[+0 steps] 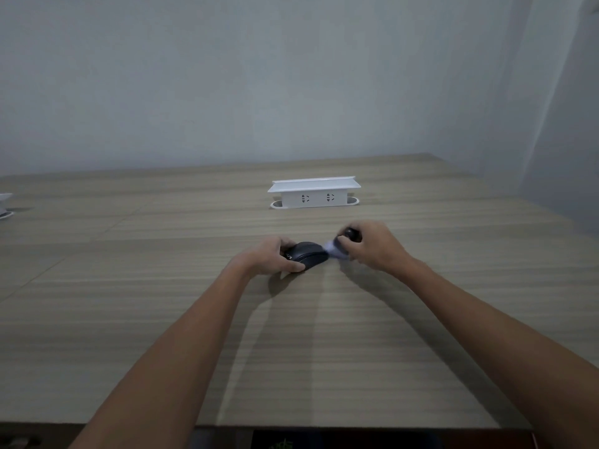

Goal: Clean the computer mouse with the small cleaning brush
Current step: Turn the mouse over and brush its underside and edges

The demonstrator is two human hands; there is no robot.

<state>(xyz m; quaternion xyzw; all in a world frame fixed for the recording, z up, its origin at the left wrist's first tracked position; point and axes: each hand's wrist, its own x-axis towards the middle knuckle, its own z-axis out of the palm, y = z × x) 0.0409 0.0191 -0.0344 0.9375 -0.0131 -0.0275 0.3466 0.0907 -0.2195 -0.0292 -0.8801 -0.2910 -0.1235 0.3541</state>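
Note:
A black computer mouse (308, 254) rests on the wooden table (162, 286), a little right of centre. My left hand (270, 257) grips its left side, thumb along the near edge. My right hand (372, 246) is closed around a small cleaning brush (338, 246) with a dark round handle. Its pale bristles are blurred and touch the right end of the mouse. My fingers hide most of the handle.
A white raised socket box (313, 192) with two outlets stands on the table behind the hands. Part of another white object (5, 205) shows at the far left edge. A grey wall rises behind the table. The near table edge runs along the bottom.

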